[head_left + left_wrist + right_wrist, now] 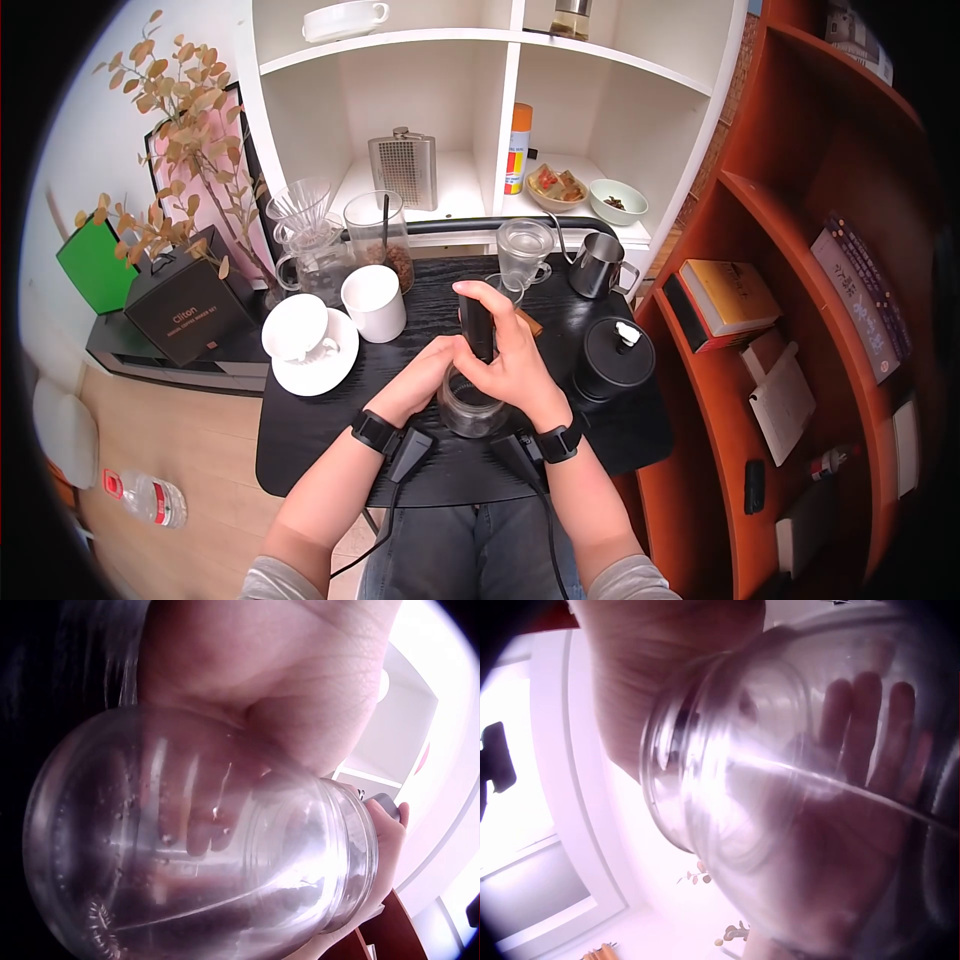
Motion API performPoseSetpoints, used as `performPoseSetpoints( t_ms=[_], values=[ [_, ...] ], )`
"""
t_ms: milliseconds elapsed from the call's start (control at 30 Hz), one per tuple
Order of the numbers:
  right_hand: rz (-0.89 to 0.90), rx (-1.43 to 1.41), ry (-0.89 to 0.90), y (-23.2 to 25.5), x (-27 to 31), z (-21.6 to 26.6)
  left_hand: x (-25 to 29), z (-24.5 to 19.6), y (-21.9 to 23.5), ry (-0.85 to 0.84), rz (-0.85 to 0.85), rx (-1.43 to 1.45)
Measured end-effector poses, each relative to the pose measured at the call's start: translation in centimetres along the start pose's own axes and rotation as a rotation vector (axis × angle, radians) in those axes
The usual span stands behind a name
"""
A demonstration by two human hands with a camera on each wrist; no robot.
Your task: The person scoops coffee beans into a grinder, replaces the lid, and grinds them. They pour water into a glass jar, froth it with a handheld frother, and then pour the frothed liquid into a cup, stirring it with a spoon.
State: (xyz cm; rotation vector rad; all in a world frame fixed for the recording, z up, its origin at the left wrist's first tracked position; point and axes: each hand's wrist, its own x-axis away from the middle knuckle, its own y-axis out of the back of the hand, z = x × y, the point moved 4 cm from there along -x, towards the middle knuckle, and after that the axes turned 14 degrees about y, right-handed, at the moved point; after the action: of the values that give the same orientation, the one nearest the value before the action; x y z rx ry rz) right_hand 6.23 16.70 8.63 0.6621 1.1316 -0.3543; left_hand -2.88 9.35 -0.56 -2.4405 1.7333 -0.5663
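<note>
A clear glass jar (470,412) stands on the black table in front of the person. The left hand (425,375) holds its side; through the glass in the left wrist view, the fingers show around the far wall. Above the mouth, the right hand (515,362) grips the black handle of a milk frother (476,328). Its thin shaft runs down into the jar, and the coiled whisk head (103,930) sits near the bottom. Small droplets dot the glass. In the right wrist view, the jar (757,772) fills much of the picture, with the left hand's fingers visible through it.
Left on the table (420,480) are a white mug (374,305), a white cup (296,330) on a saucer and a glass canister (398,262) of brown contents. A steel pitcher (595,265), a black canister (614,360) and a glass cup (524,255) stand right and behind.
</note>
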Motion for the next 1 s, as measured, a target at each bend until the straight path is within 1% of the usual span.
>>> performPoseSetpoints(
  t_ms=[33, 100, 200, 333, 400, 433, 500, 633, 700, 733, 767, 833, 867, 900, 933, 967, 1000],
  values=[
    [-0.001, 0.001, 0.0, 0.0, -0.1, 0.2, -0.1, 0.2, 0.1, 0.001, 0.001, -0.001],
    [0.032, 0.023, -0.034, 0.1, -0.4, 0.4, -0.5, 0.9, 0.8, 0.01, -0.067, 0.023],
    [0.044, 0.044, -0.07, -0.1, -0.7, 0.7, 0.2, 0.1, 0.0, -0.012, -0.087, 0.036],
    [0.075, 0.104, -0.049, -0.2, -0.5, 0.4, 0.4, -0.1, -0.3, -0.014, -0.117, 0.043],
    [-0.002, 0.16, -0.001, 0.1, -0.5, 0.4, 0.1, -0.1, -0.1, -0.019, -0.067, 0.036],
    [-0.004, 0.161, -0.001, 0.1, -0.5, 0.3, 0.1, -0.1, 0.0, -0.018, -0.066, 0.034],
    [-0.057, 0.265, 0.07, 0.3, -0.3, 0.2, 0.1, -0.1, 0.0, -0.01, -0.028, -0.012],
    [-0.095, 0.343, 0.123, 0.1, 0.7, -0.6, 0.4, -0.6, -0.6, -0.023, -0.006, 0.017],
    [-0.183, 0.279, 0.032, -0.1, 1.3, -1.4, 0.4, -0.6, -0.5, -0.014, -0.007, 0.005],
    [-0.124, 0.282, -0.041, 0.0, 0.9, -1.0, 0.3, -0.5, -0.4, -0.013, -0.006, 0.004],
    [-0.125, 0.283, -0.042, 0.1, 1.0, -1.0, 0.1, -0.3, -0.1, -0.017, 0.005, 0.003],
    [-0.08, 0.145, -0.158, -0.1, 1.1, -1.4, 0.1, -0.1, -0.2, -0.02, 0.017, 0.004],
    [-0.08, 0.145, -0.157, 0.1, 0.9, -1.1, 0.2, -0.1, -0.2, -0.022, -0.024, 0.021],
    [-0.016, -0.007, -0.268, -0.1, 0.7, -0.9, 0.3, -0.1, -0.2, -0.025, -0.065, 0.036],
    [0.047, -0.159, -0.376, -0.5, 0.7, -1.0, 0.3, -0.1, -0.2, -0.026, -0.065, 0.034],
    [0.045, -0.158, -0.375, -0.5, 0.6, -1.0, 0.2, 0.1, 0.0, -0.006, -0.085, 0.024],
    [0.054, -0.149, -0.296, -0.6, 0.5, -0.9, 0.2, 0.2, 0.1, 0.014, -0.104, 0.013]
  ],
)
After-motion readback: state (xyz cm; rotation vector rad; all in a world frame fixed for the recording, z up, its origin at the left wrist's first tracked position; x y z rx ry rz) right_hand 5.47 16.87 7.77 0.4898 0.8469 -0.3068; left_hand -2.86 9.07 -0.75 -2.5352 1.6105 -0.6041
